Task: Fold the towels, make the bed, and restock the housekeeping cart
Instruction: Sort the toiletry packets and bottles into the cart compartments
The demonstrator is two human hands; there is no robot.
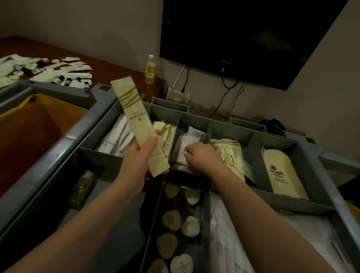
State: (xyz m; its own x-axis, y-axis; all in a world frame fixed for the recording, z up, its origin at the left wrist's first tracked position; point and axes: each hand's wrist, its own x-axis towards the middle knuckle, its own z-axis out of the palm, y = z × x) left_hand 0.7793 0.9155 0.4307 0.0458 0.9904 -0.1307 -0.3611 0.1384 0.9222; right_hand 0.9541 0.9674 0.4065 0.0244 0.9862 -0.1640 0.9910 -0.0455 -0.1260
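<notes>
Housekeeping cart [197,119], grey plastic w/ divided top tray: restock step in hand. Cart's nearest row: round cream soaps [170,218]. Over cart's mid row, L hand [143,155] grips long cream gold-striped sachet [136,120], upright. R hand [203,157] reaches down among flat cream packets [231,148]; can't tell if gripping. Beyond cart, loose amenity packets [41,69] on brown wooden desk [115,68]. Next, prob.: drop sachet in w/ matching ones.

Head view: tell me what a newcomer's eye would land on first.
First the long pale packet, held up by the left hand over the cart tray at centre. Next the right hand down among small packets in a middle compartment. Then the round soaps in the narrow near compartment.
</notes>
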